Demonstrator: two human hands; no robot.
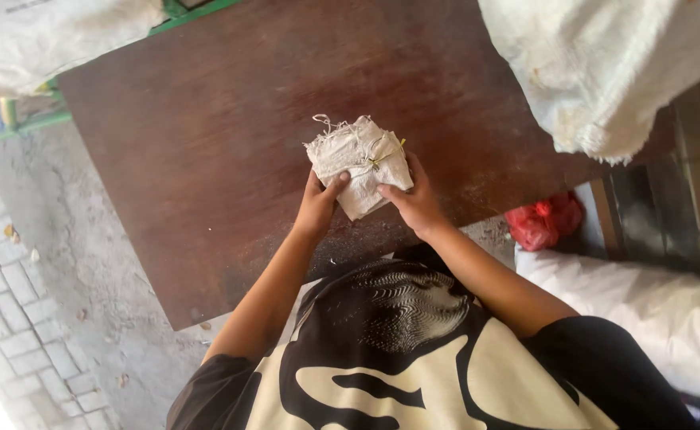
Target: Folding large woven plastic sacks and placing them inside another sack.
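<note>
A small folded bundle of white woven sacking (358,163), tied with a thin yellowish string, rests on a dark brown wooden table (207,119). My left hand (318,205) grips its near-left corner, thumb on top. Holding the near-right edge is my right hand (415,199), thumb pressed on the cloth. Frayed threads stick out at the bundle's far-left corner.
A large white woven sack (605,72) lies on the table's far right. Another white sack (47,32) sits at the top left over a green frame. A red plastic bag (543,220) lies on the ground at right, beside more white sacking (653,310). Paving bricks at left.
</note>
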